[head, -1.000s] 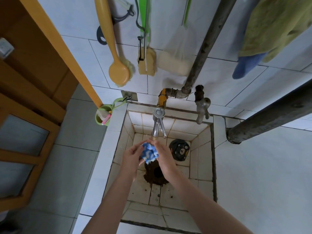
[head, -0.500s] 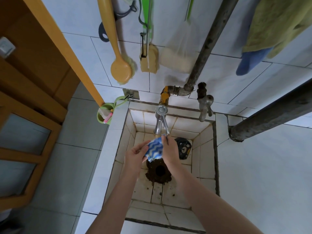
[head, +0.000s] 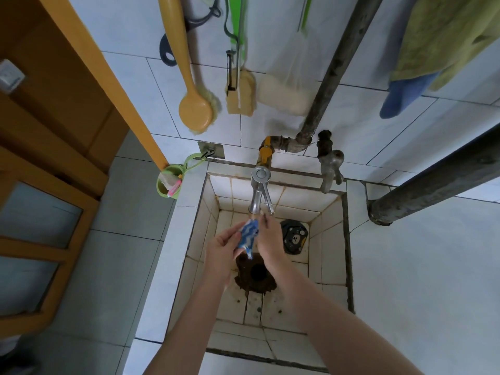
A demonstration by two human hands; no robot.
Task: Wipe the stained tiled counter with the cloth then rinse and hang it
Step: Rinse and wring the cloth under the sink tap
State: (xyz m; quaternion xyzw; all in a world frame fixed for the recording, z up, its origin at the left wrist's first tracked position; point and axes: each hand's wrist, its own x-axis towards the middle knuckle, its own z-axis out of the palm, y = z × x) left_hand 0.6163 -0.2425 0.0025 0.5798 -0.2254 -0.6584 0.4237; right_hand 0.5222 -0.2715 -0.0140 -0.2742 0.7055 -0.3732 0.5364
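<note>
A blue-and-white patterned cloth is bunched between my two hands, just under the spout of the chrome tap inside the tiled sink. My left hand holds the cloth from the left and my right hand grips it from the right. A corner of the cloth hangs down over the dark, dirty drain hole. I cannot tell whether water is running.
A second old tap and rusty pipes stand behind the sink. Brushes and sponges hang on the wall above, towels at upper right. A black bear-print item lies in the sink. A green cup hangs left.
The cloth went from a tight bunch to a more spread shape, then gathered narrower again between my hands. My hands stay under the tap; the camera view shifted slightly.
</note>
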